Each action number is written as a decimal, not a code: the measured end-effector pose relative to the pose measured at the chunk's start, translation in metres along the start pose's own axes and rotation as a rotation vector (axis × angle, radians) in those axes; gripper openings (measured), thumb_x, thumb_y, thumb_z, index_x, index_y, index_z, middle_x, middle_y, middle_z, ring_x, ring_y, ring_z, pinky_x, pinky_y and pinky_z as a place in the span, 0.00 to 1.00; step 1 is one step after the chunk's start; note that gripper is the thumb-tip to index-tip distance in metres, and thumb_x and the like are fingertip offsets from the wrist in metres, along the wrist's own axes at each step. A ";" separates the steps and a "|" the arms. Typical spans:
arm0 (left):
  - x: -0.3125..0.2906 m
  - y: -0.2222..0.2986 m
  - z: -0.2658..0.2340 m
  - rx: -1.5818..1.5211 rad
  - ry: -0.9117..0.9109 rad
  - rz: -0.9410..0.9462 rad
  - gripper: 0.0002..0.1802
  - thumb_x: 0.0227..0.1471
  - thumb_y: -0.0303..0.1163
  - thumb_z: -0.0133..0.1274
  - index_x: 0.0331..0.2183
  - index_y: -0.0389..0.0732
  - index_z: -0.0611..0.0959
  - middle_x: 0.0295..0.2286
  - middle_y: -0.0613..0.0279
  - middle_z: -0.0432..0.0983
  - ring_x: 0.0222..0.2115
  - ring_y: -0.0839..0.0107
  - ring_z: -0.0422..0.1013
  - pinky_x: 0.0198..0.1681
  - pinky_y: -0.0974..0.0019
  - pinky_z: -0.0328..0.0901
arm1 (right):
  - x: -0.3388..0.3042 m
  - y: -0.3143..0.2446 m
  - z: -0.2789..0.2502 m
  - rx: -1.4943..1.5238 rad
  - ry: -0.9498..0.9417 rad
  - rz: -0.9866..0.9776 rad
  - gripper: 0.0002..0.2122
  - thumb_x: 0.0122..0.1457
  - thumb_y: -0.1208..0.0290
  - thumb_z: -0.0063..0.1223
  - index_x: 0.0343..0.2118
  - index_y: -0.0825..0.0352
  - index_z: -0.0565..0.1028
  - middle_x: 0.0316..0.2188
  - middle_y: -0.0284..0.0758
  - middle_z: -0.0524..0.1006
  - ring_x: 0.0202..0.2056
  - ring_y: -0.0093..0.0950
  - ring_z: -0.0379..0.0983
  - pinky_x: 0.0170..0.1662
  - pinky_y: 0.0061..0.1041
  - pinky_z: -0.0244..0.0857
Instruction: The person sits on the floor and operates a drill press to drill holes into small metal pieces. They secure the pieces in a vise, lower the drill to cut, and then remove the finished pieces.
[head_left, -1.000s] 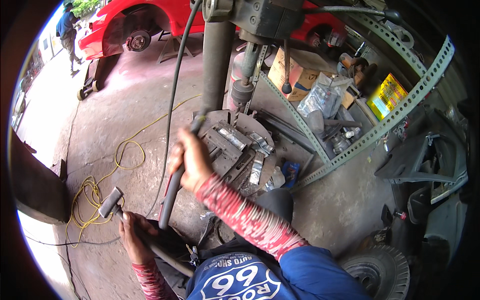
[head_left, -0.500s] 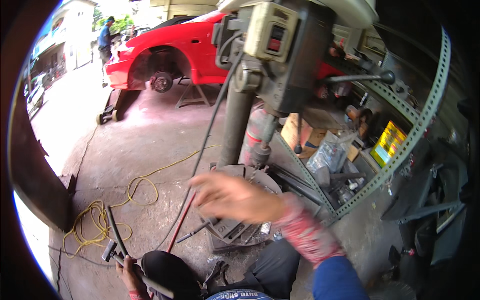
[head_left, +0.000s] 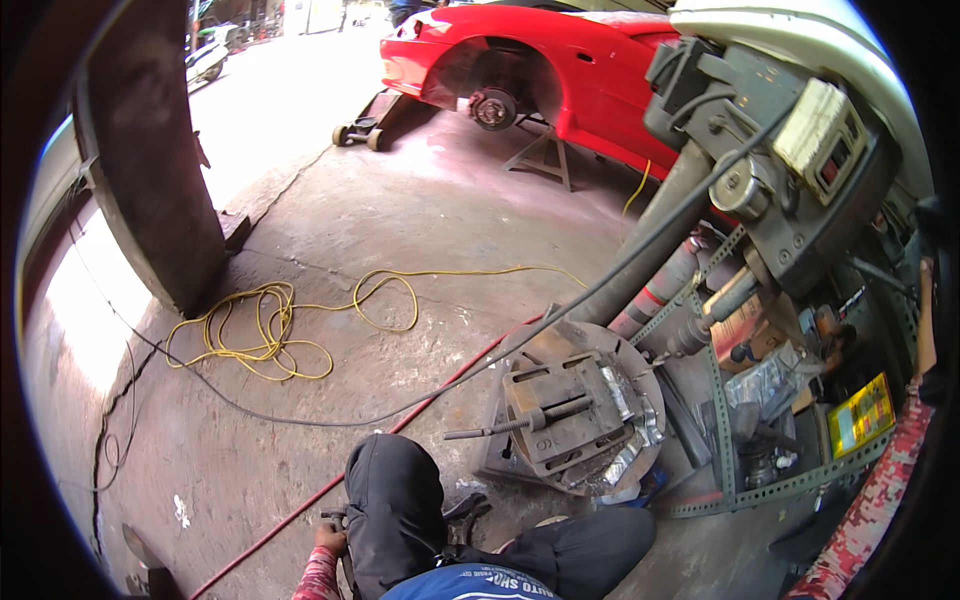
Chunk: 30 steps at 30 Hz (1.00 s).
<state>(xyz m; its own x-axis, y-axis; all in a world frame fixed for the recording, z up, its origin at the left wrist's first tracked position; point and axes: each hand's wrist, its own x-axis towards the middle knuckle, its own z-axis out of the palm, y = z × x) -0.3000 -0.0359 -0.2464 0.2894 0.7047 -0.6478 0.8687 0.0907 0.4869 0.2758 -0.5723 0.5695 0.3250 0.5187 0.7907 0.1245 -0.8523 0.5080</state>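
Observation:
Beside my left knee, my left hand [head_left: 332, 537] is closed round the hammer, which shows only as a small dark part by the fingers; my leg hides most of it. My right hand [head_left: 927, 315] is raised at the far right rim, above its red patterned sleeve. The dark rim cuts it off, and its fingers cannot be made out. Ahead of my knees stands a drill press [head_left: 740, 170] with a round table. A metal vise [head_left: 565, 400] with a long threaded screw lies on that table, among bits of crumpled foil.
A red hose [head_left: 400, 425] and a black cable [head_left: 340, 422] cross the floor, beside a tangled yellow cord [head_left: 250, 335]. A red car [head_left: 590, 90] without its front wheel rests on a stand [head_left: 545, 155]. A metal rack [head_left: 730, 470] holds clutter at right; a dark post [head_left: 150, 170] rises left.
My view has turned left and down. My right hand has gone from over the drill press table to the right rim. My left hand and the hammer now sit close against my knee.

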 end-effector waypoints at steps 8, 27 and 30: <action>0.007 -0.037 0.039 0.120 0.262 0.056 0.18 0.44 0.39 0.59 0.35 0.38 0.79 0.35 0.40 0.80 0.39 0.40 0.75 0.44 0.44 0.68 | 0.013 -0.036 -0.005 0.093 -0.181 0.301 0.24 0.62 0.48 0.51 0.44 0.67 0.80 0.42 0.47 0.80 0.47 0.45 0.76 0.50 0.36 0.66; -0.102 0.435 -0.157 -0.101 0.401 1.492 0.19 0.52 0.21 0.57 0.48 0.34 0.77 0.45 0.50 0.75 0.48 0.58 0.71 0.54 0.58 0.63 | -0.105 -0.180 0.046 1.062 -0.740 0.565 0.19 0.66 0.55 0.49 0.34 0.71 0.76 0.21 0.36 0.76 0.15 0.24 0.69 0.22 0.26 0.64; -0.245 0.565 -0.175 -0.135 0.296 1.898 0.24 0.49 0.27 0.59 0.49 0.33 0.75 0.45 0.50 0.74 0.48 0.57 0.71 0.54 0.60 0.62 | -0.148 -0.217 0.096 1.290 -0.400 0.632 0.21 0.67 0.54 0.47 0.35 0.71 0.76 0.23 0.33 0.75 0.27 0.22 0.71 0.31 0.28 0.64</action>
<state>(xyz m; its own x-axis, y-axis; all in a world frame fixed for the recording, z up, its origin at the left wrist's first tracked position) 0.0498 -0.0344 0.2904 0.5965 0.0094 0.8025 -0.4903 -0.7874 0.3737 0.2910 -0.4703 0.3094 0.8430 0.1799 0.5070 0.5215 -0.5046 -0.6881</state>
